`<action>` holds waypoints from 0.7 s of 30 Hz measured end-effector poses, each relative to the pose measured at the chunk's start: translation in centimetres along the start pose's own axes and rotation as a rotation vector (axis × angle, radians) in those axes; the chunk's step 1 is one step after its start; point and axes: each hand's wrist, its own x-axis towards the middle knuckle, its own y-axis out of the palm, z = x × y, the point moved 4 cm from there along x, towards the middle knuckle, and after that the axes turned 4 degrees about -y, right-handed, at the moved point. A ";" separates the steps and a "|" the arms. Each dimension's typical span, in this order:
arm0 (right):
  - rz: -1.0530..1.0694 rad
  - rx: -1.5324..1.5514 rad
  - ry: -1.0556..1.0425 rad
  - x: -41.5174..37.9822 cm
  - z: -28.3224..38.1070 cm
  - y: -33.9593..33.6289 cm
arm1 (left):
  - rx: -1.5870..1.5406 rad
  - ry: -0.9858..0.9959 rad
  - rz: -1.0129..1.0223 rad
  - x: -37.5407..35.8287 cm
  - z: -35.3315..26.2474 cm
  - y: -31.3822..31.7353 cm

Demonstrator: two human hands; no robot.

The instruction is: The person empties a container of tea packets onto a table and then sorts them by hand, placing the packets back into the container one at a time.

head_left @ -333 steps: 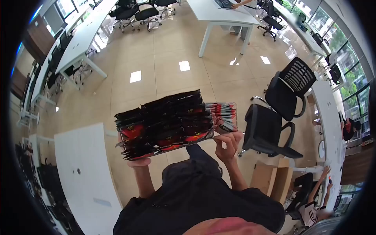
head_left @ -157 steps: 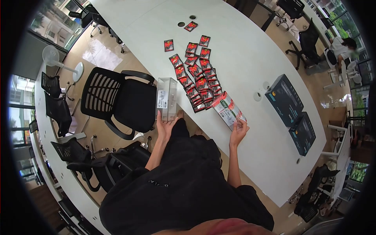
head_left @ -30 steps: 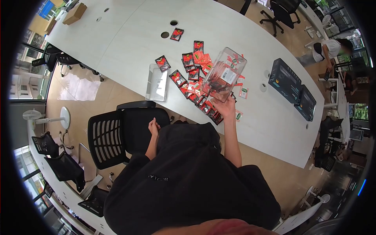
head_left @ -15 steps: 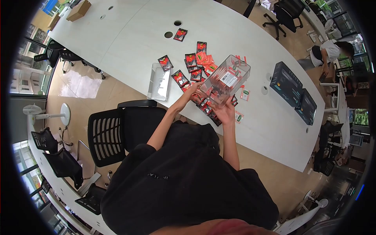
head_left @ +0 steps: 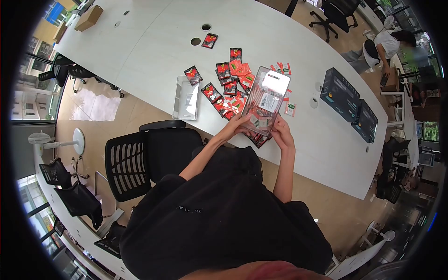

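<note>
In the head view, a clear plastic box (head_left: 268,101) with a white label is held at its near end between both my hands, tilted over the table. Reddish packets show through its walls. My left hand (head_left: 236,127) grips its left near corner. On the right near corner, the fingers of my right hand (head_left: 283,134) are closed. Beneath and left of the box, several black-and-red sachets (head_left: 224,71) lie in a loose pile, mixed with orange-red packets (head_left: 240,68). A shallow clear plastic tray (head_left: 186,100) lies left of the pile, one sachet (head_left: 192,74) overlapping its far end.
On the white table (head_left: 158,60) two dark boxes (head_left: 340,96) stand at the right. A lone sachet (head_left: 210,40) lies near the cable holes (head_left: 206,27). A black chair (head_left: 163,144) stands at the near edge. Another person (head_left: 385,46) is at the far right.
The clear box has turned in my hands, so its far end swings left and its bright, glossy face shows more. My right hand has shifted slightly right along its near end.
</note>
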 end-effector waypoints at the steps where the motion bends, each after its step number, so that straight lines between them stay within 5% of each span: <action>1: -0.112 -0.204 0.017 -0.1 0.7 -0.8 | -0.062 0.012 -0.012 0.1 0.6 -0.1; 4: -0.313 -0.605 -0.028 0.0 3.4 0.9 | -0.158 0.045 -0.140 0.5 2.3 -0.6; 6: -0.487 -1.012 -0.358 -0.5 7.1 4.2 | -0.142 0.067 -0.200 0.2 2.3 -0.9; 10: -0.245 -0.627 -0.629 -1.7 11.9 12.0 | 0.032 0.085 -0.466 -1.0 0.6 -1.5; 12: -0.170 -0.502 -1.081 -4.1 13.5 16.7 | 0.025 0.118 -0.479 -1.2 0.3 -1.9; 13: -0.170 -0.501 -1.077 -4.3 13.8 18.3 | 0.083 0.122 -0.495 -1.4 0.0 -1.9; 15: 0.320 -0.529 -1.304 -5.2 13.6 22.4 | 0.138 0.129 -0.517 -1.9 -0.6 -1.6; 18: 0.237 -0.537 -1.326 -2.1 10.8 23.3 | 0.244 0.128 -0.541 -2.7 -1.0 -1.0; 19: 0.135 -0.756 -1.251 -0.3 9.6 22.2 | 0.211 0.177 -0.506 -2.8 -0.9 -0.7; 20: 0.032 -0.971 -1.164 1.9 7.9 20.3 | 0.177 0.226 -0.471 -3.0 -0.8 -0.4; 21: -0.090 -0.780 -0.855 5.0 5.0 17.2 | 0.144 0.234 -0.435 -3.4 -1.3 0.4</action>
